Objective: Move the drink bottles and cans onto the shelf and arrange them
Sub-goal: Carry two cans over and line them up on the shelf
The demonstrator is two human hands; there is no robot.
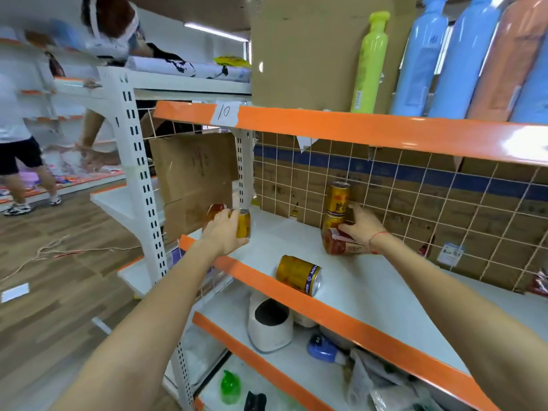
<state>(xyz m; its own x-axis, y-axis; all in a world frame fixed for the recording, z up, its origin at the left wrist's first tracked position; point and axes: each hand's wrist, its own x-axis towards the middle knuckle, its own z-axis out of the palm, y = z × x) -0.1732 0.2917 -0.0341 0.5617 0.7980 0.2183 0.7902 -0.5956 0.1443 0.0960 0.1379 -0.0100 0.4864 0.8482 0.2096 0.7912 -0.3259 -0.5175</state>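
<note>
The gold can (299, 274) lying at six o'clock on the shelf (370, 295) looks like glossy printed metal with a bare silvery end. The shelf board is smooth, matt white, its front edge a shiny orange strip (355, 127) that throws back the light. Behind, at three o'clock, a thin white wire grid (415, 185) fronts rough brown cardboard (299, 48). Glossy plastic bottles (369, 63) stand at one o'clock. The floor (59, 292) at nine o'clock shows matt wood grain.

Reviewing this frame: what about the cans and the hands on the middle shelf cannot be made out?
Head view:
- Red can: mostly hidden behind the left hand, which grips a gold can.
- Lower stacked can: partly hidden by the right hand; whether it stands on the shelf or on the red carton is unclear.
- Can labels: too small and blurred to read.
</note>
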